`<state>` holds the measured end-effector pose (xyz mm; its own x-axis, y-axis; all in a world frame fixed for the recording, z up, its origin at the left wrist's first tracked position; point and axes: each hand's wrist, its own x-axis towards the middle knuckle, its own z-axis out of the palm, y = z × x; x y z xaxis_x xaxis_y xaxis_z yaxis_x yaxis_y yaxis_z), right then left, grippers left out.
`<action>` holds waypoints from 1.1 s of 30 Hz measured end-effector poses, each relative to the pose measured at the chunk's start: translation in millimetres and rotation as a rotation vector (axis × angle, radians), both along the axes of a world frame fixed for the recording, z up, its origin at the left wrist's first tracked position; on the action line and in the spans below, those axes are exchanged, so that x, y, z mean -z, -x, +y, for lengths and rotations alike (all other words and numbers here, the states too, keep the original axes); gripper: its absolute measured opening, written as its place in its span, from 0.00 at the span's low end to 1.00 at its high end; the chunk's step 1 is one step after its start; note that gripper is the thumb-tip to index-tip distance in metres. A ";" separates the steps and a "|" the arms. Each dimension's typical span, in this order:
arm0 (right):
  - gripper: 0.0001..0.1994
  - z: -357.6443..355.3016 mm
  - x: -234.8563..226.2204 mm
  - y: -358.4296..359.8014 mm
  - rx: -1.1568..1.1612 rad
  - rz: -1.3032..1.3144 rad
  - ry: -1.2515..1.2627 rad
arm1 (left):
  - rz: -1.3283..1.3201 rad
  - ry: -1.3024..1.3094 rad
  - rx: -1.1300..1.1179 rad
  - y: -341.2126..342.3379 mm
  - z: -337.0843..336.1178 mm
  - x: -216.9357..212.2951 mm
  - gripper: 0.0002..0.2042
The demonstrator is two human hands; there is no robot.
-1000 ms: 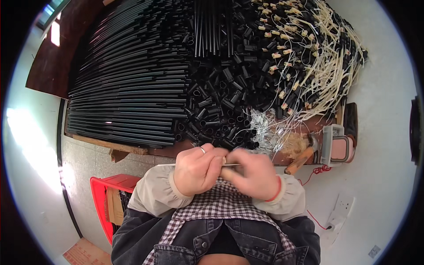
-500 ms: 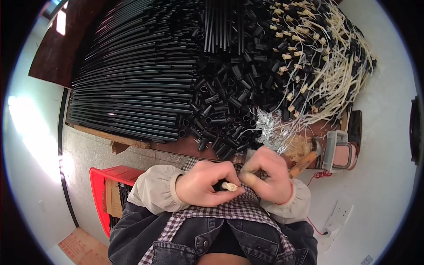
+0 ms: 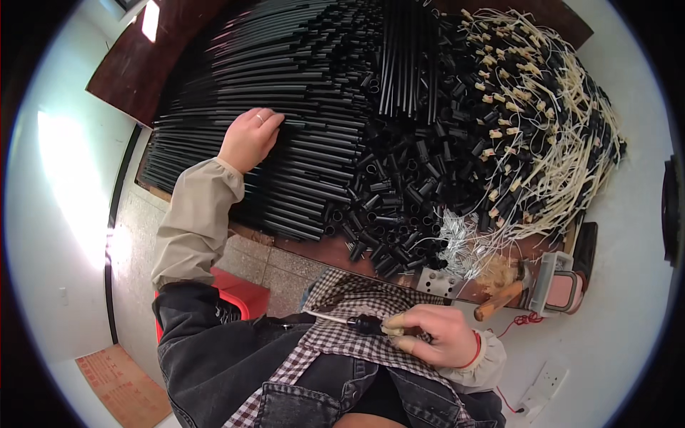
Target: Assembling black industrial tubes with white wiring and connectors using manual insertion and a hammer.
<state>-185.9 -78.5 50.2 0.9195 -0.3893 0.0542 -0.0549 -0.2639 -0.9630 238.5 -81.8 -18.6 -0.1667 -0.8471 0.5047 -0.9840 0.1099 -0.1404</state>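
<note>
to the right of the right hand (image 3: 435, 334), and farther from the body, lies a wooden-handled tool (image 3: 499, 301); a grey plastic box (image 3: 544, 285) sits beyond it, a tangled red cord (image 3: 526, 321) nearby. a white power strip (image 3: 546, 385) is right of that hand, nearer the body. below the left hand (image 3: 250, 138) are a red bin (image 3: 246, 292) and, farther left, flat cardboard (image 3: 121, 389); left of it, a brown board (image 3: 128, 78).
</note>
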 end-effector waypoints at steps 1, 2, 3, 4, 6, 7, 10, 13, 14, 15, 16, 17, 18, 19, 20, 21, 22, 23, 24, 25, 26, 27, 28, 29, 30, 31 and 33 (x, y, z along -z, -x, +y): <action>0.14 -1.5 -1.0 0.4 0.015 0.006 0.002 | -0.009 -0.011 0.042 -8.5 -2.0 3.9 0.16; 0.14 1.3 -1.4 6.7 0.024 0.010 0.004 | -0.005 -0.009 0.051 -3.3 -5.1 -1.2 0.16; 0.13 5.3 -1.4 15.5 0.305 -0.098 -0.072 | 0.118 0.000 0.113 1.7 -5.3 -7.1 0.15; 0.12 6.1 -1.7 22.1 0.583 -0.207 -0.146 | 0.240 0.009 0.172 7.7 -3.4 -14.1 0.15; 0.13 -3.0 1.4 34.7 0.992 -0.456 0.190 | 0.495 0.016 0.280 41.8 -1.5 -34.9 0.14; 0.13 -8.3 1.9 45.6 0.996 -0.448 0.198 | 0.504 0.018 0.286 55.7 3.0 -47.0 0.14; 0.19 -14.6 -1.5 69.2 1.194 -0.777 0.216 | 0.533 -0.076 0.426 87.6 9.0 -72.0 0.13; 0.19 -12.7 -6.5 66.2 1.138 -0.731 0.213 | 0.544 -0.093 0.579 102.5 13.5 -77.9 0.13; 0.19 -12.3 -7.8 66.6 1.122 -0.716 0.213 | 0.547 -0.100 0.633 106.7 14.9 -78.8 0.13; 0.19 -10.0 -10.9 70.4 1.137 -0.711 0.223 | 0.505 -0.122 0.667 112.0 12.7 -79.1 0.13; 0.19 -8.1 -13.9 75.2 1.128 -0.712 0.117 | 0.464 -0.144 0.701 117.9 11.0 -79.2 0.12; 0.18 -7.8 -14.9 79.3 1.110 -0.715 0.003 | 0.467 -0.149 0.709 125.3 15.1 -80.2 0.12; 0.18 -7.5 -15.6 82.9 1.091 -0.716 -0.111 | 0.451 -0.153 0.678 135.2 22.6 -81.9 0.13; 0.18 -6.8 -16.1 85.4 1.071 -0.715 -0.223 | 0.435 -0.158 0.648 146.3 31.3 -83.6 0.15; 0.18 -9.8 -14.3 77.4 0.986 -0.676 -0.239 | 0.425 -0.167 0.652 162.3 44.2 -85.9 0.16; 0.17 -16.3 -10.5 64.5 0.900 -0.636 -0.256 | 0.416 -0.175 0.656 178.6 56.0 -88.4 0.17; 0.17 -22.1 -2.1 57.7 0.920 -0.625 -0.252 | 0.429 -0.182 0.673 191.5 61.5 -88.8 0.17; 0.17 -30.5 8.5 53.1 0.748 -0.541 -0.146 | 0.543 -0.297 0.601 204.8 65.0 -90.3 0.19; 0.16 -32.4 14.2 51.1 0.574 -0.453 -0.046 | 0.655 -0.412 0.526 215.5 65.5 -89.6 0.20; 0.16 -29.4 14.1 47.2 0.576 -0.446 -0.046 | 0.661 -0.414 0.528 223.3 64.4 -82.5 0.20; 0.16 -25.8 13.4 41.7 0.629 -0.442 -0.158 | 0.798 -0.411 0.508 231.5 62.3 -67.7 0.21; 0.16 -22.4 10.2 35.9 0.681 -0.440 -0.269 | 0.932 -0.405 0.487 238.9 59.9 -52.5 0.22; 0.15 -18.2 8.3 32.6 0.732 -0.435 -0.380 | 1.068 -0.398 0.464 245.5 59.4 -38.8 0.22; 0.15 -15.6 7.1 32.3 0.783 -0.429 -0.491 | 1.203 -0.390 0.438 249.1 59.9 -32.8 0.23; 0.15 -13.4 8.6 33.7 0.783 -0.424 -0.491 | 1.208 -0.390 0.437 247.6 59.7 -32.6 0.23; 0.14 -7.7 10.4 37.0 0.769 -0.453 -0.458 | 1.108 -0.422 0.458 243.6 59.6 -34.7 0.23; 0.13 5.0 10.0 44.7 0.743 -0.514 -0.385 | 0.902 -0.477 0.503 235.0 58.6 -43.2 0.23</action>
<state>-230.6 -73.5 40.2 0.3335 -0.9341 0.1278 0.3703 0.0051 -0.9289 3.5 -23.2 24.6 -0.2814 -0.9246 0.2566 -0.5341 0.3731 0.7587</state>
